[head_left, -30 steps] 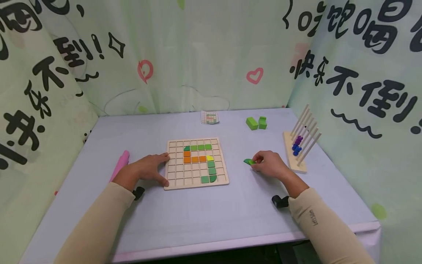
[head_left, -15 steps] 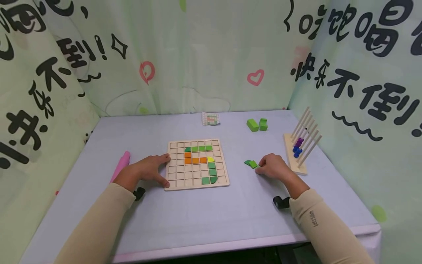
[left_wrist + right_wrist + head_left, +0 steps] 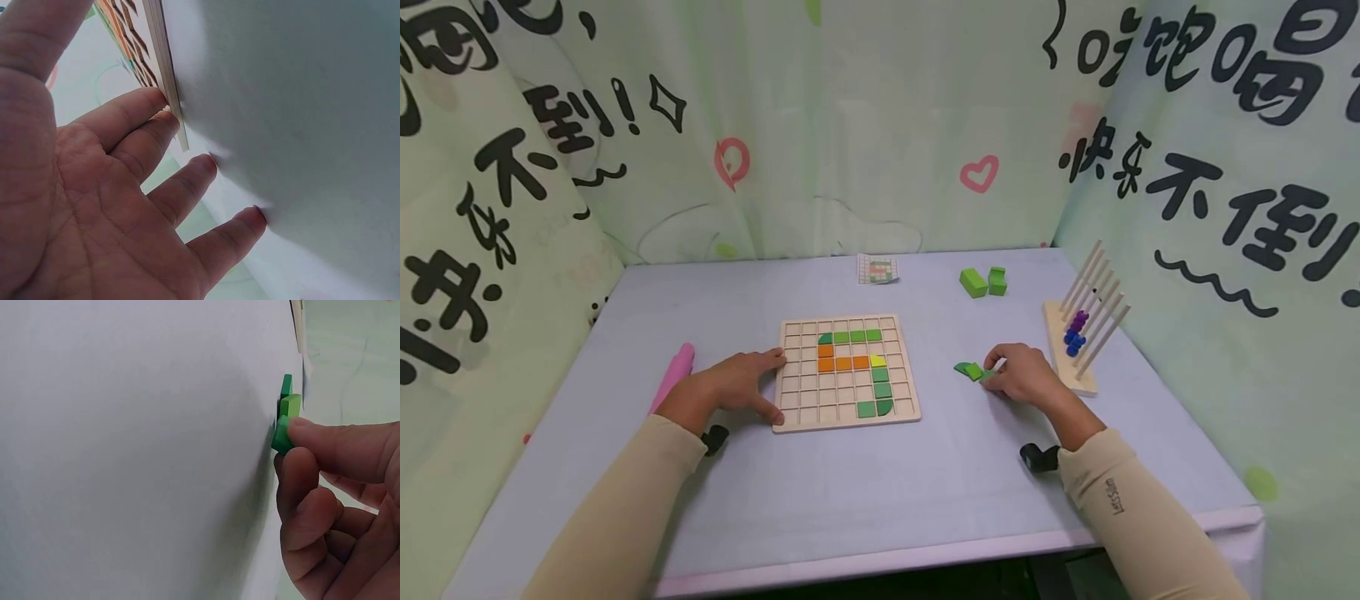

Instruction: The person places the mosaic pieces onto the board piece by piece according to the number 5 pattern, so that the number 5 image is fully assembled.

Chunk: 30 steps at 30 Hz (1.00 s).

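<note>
fingers [image 3: 312, 440] of your right hand [image 3: 1026, 377] pinch a green tile [image 3: 281, 434] on the counter [image 3: 850, 475], beside two more; lift it clear without nudging those. your left hand [image 3: 730, 387] lies flat, fingers straight, bracing the grid board [image 3: 847, 371] just beside them. your sleeve [image 3: 1112, 496] carries small print, too small to read.
</note>
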Motion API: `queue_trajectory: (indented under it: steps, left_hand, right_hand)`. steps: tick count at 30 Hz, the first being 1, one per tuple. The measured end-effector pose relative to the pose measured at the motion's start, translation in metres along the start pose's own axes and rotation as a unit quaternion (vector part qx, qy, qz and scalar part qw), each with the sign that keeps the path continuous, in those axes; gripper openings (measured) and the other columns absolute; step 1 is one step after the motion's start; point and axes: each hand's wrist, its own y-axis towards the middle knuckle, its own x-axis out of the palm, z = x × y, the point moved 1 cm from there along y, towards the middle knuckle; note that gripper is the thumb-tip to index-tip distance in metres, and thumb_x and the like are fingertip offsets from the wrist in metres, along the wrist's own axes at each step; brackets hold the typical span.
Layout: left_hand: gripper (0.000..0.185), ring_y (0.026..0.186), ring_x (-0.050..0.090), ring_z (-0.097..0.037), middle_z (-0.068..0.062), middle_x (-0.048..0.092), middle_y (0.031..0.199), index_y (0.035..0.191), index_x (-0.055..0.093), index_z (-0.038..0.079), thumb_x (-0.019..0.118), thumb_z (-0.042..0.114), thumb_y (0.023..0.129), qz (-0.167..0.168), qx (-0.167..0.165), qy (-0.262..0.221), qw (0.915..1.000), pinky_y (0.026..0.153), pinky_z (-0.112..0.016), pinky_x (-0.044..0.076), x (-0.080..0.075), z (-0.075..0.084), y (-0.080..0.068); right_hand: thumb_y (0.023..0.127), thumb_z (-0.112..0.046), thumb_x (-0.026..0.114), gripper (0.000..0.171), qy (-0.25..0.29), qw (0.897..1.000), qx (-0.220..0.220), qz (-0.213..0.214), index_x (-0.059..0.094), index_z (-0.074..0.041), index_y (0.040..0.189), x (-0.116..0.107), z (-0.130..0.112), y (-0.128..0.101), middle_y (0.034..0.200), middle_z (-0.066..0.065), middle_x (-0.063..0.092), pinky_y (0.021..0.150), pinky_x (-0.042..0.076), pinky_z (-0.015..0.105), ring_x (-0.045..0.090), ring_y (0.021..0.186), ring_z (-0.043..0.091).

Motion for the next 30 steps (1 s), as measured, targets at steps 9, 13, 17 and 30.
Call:
queue_trajectory:
  steps: [9,13,17,30]
  left_hand:
    - [0.112,0.157,0.024,-0.043,-0.012,0.023,0.173,0.164,0.032,0.012,0.092,0.045,0.076,0.002,0.001,0.002,1.0000,0.126,-0.058,0.026,0.000,-0.001,0.000]
    - [0.112,0.156,0.024,-0.043,-0.012,0.023,0.173,0.164,0.032,0.012,0.092,0.046,0.076,0.002,0.003,0.006,1.0000,0.126,-0.059,0.026,-0.001,-0.002,0.001]
    - [0.112,0.157,0.024,-0.043,-0.012,0.023,0.173,0.164,0.032,0.012,0.092,0.045,0.075,0.002,0.003,0.002,1.0000,0.126,-0.059,0.026,-0.001,-0.002,0.000]
    - [0.110,0.156,0.025,-0.041,-0.010,0.025,0.173,0.163,0.035,0.012,0.093,0.044,0.075,0.010,0.014,0.002,0.9998,0.125,-0.057,0.028,0.000,-0.003,0.000]
  right_hand:
    - [0.098,-0.014,0.069,0.022,0.055,0.998,-0.014,-0.005,0.065,-0.004,0.117,0.005,-0.015,-0.001,0.089,0.009,0.069,0.065,0.046,0.029,0.061,0.072,0.018]
    - [0.099,-0.015,0.068,0.021,0.081,0.996,-0.020,-0.009,0.064,-0.005,0.117,0.012,-0.025,0.001,0.081,0.006,0.066,0.063,0.044,0.030,0.057,0.069,0.018]
    - [0.100,-0.015,0.067,0.019,0.101,0.995,-0.024,-0.014,0.063,-0.006,0.117,0.022,-0.037,0.002,0.079,0.006,0.065,0.063,0.044,0.030,0.056,0.068,0.018]
    - [0.095,-0.009,0.071,0.015,0.122,0.986,-0.096,-0.058,0.067,-0.006,0.109,0.049,-0.087,0.002,0.086,0.004,0.064,0.066,0.047,0.027,0.058,0.073,0.015]
